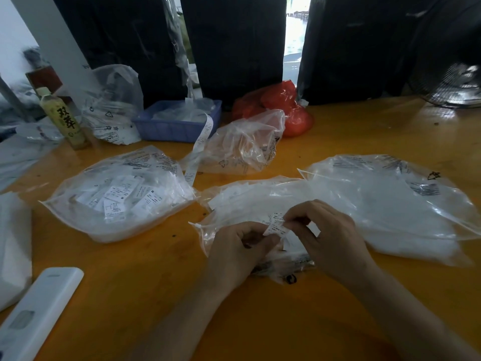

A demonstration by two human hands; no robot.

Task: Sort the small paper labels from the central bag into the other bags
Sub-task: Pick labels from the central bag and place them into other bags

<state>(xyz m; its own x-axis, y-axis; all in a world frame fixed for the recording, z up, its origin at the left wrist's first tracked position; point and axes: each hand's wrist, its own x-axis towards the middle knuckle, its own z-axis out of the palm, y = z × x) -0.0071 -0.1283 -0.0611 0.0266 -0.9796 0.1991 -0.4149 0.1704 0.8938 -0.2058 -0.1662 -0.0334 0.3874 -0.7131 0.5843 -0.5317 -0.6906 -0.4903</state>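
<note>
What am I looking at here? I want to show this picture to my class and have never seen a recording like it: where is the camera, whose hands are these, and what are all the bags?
There is no machine here. A person wears one wide-angle camera on the head, so you look down at their own two hands over an orange table.

The left hand and right hand together pinch one small paper label above the central bag, a clear plastic bag of labels.

To the left lies a bag of labels; to the right a larger bag; behind, a crumpled clear bag. Further back stand a blue basket, a red bag and a bottle.
</note>
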